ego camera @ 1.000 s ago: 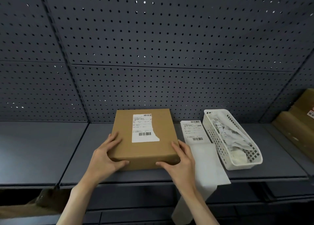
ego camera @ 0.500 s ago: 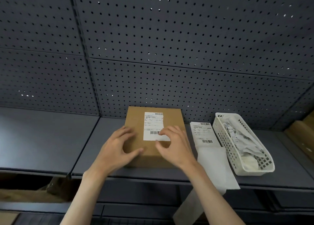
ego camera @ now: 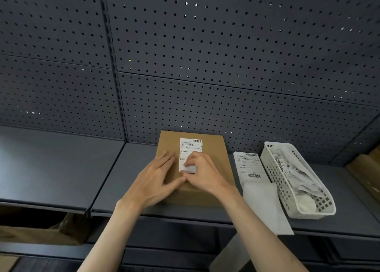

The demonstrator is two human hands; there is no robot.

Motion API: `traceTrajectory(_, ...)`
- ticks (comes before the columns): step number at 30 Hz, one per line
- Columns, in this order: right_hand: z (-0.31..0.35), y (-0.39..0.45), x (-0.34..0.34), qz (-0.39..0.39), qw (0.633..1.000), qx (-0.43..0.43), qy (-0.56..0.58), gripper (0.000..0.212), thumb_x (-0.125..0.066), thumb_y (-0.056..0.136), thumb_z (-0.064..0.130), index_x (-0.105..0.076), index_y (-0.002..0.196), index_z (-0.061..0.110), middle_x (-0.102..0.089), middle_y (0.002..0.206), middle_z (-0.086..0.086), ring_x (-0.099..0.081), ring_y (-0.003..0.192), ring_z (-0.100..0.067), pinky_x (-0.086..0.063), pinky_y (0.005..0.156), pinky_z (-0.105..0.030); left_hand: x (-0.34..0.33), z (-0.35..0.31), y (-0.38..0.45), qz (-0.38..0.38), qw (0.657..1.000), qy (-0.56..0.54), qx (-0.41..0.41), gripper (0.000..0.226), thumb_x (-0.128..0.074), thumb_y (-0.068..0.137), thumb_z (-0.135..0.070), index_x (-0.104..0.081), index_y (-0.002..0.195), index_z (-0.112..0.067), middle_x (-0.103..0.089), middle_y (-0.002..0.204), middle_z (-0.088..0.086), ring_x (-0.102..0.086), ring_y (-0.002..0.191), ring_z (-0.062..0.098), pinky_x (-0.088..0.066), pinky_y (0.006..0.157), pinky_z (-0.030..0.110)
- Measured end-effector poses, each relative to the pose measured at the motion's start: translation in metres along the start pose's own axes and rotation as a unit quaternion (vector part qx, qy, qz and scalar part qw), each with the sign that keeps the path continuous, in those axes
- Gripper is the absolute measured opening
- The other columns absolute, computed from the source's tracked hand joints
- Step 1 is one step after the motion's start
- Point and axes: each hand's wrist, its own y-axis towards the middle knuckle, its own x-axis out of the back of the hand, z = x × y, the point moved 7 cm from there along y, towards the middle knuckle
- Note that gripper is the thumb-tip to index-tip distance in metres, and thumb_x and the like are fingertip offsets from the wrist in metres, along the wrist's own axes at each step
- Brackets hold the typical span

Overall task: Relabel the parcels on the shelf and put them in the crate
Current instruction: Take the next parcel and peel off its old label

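a brown parcel (ego camera: 191, 169) sits on the grey shelf (ego camera: 61, 169). both hands have moved from its sides onto its top. the left hand (ego camera: 158, 177) lies flat, steadying it; the right hand (ego camera: 203, 173) pinches the old label's (ego camera: 190, 154) lower corner, fingers together, likely starting to peel it.

Dark perforated back panel (ego camera: 226, 56); white mesh basket (ego camera: 320, 212) of crumpled paper scraps (ego camera: 304, 187) at right
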Motion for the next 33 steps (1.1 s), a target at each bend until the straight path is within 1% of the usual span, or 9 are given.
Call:
traceTrajectory(3,0.0,0.001,0.001,0.007,1.0,-0.005,-0.012,0.036,-0.073,0.089,0.041,-0.076,0.112,0.013,-0.065,0.115,0.007,-0.059,0.113,-0.015,-0.052,0.094,-0.042,-0.004,0.002,0.012,0.057,0.998,0.036,0.018,0.103,-0.035,0.085,-0.082,-0.016,0.16,-0.013,-0.007,0.168,-0.005,0.002,0.153,0.004,0.003,0.119,0.021)
traceTrajectory(6,0.002,0.003,0.004,0.012,1.0,-0.006,-0.017,0.035,-0.073,0.088,0.042,-0.076,0.112,0.015,-0.065,0.117,0.007,-0.059,0.114,-0.014,-0.051,0.095,-0.039,-0.011,0.009,0.016,0.12,0.99,0.069,0.038,0.113,-0.04,0.08,-0.086,-0.006,0.161,-0.014,0.003,0.168,-0.006,0.008,0.153,0.005,0.004,0.118,0.023)
traceTrajectory(8,0.005,0.004,0.005,0.02,0.999,-0.011,-0.028,0.035,-0.072,0.086,0.043,-0.076,0.111,0.019,-0.065,0.119,0.006,-0.059,0.113,-0.016,-0.051,0.093,-0.038,-0.013,0.011,0.016,0.135,0.987,0.078,0.04,0.116,-0.044,0.079,-0.085,-0.002,0.161,-0.015,0.006,0.168,-0.007,0.009,0.152,0.005,0.003,0.118,0.024)
traceTrajectory(12,0.008,0.009,0.003,0.025,0.997,-0.012,-0.068,0.033,-0.069,0.083,0.043,-0.077,0.107,0.023,-0.066,0.117,0.003,-0.062,0.106,-0.021,-0.049,0.081,-0.033,-0.014,0.013,0.017,0.143,0.986,0.076,0.051,0.122,-0.041,0.071,-0.091,-0.001,0.161,-0.018,0.008,0.167,-0.01,0.011,0.152,0.004,-0.005,0.122,0.03)
traceTrajectory(15,0.01,0.011,0.002,0.028,0.997,-0.012,-0.072,0.028,-0.07,0.084,0.041,-0.077,0.104,0.023,-0.065,0.114,0.002,-0.062,0.104,-0.023,-0.045,0.077,-0.032,-0.013,0.013,0.018,0.145,0.985,0.07,0.058,0.126,-0.04,0.067,-0.093,-0.004,0.161,-0.019,0.006,0.168,-0.011,0.008,0.153,0.004,-0.011,0.123,0.033)
traceTrajectory(19,0.015,0.01,0.004,0.029,0.996,0.006,-0.081,0.022,-0.07,0.09,0.036,-0.078,0.101,0.02,-0.064,0.112,0.002,-0.06,0.103,-0.022,-0.045,0.079,-0.034,-0.01,0.012,0.019,0.14,0.986,0.067,0.063,0.119,-0.053,0.073,-0.085,-0.008,0.161,-0.019,0.002,0.168,-0.011,0.005,0.153,0.003,-0.017,0.122,0.034)
traceTrajectory(24,0.018,0.008,0.008,0.023,0.996,0.014,-0.082,0.02,-0.068,0.091,0.031,-0.08,0.102,0.019,-0.064,0.114,0.004,-0.058,0.108,-0.021,-0.042,0.079,-0.032,-0.011,0.014,0.02,0.135,0.987,0.051,0.075,0.121,-0.056,0.07,-0.087,-0.011,0.161,-0.02,0.0,0.168,-0.013,0.005,0.152,0.001,-0.019,0.121,0.036)
traceTrajectory(29,0.02,0.004,0.012,0.016,0.997,0.022,-0.071,0.018,-0.066,0.096,0.027,-0.08,0.1,0.017,-0.065,0.114,0.006,-0.056,0.111,-0.019,-0.047,0.081,-0.035,-0.011,0.015,0.018,0.122,0.989,0.037,0.081,0.121,-0.059,0.068,-0.086,-0.014,0.161,-0.022,-0.002,0.167,-0.016,0.004,0.152,-0.001,-0.019,0.121,0.036)
traceTrajectory(33,0.02,0.003,0.012,0.029,0.997,0.02,-0.07,0.02,-0.067,0.095,0.031,-0.08,0.105,0.019,-0.063,0.116,0.006,-0.055,0.112,-0.018,-0.05,0.088,-0.04,-0.011,0.017,0.018,0.118,0.989,0.032,0.085,0.122,-0.06,0.066,-0.086,-0.015,0.161,-0.023,-0.003,0.167,-0.017,0.003,0.151,-0.002,-0.02,0.12,0.035)
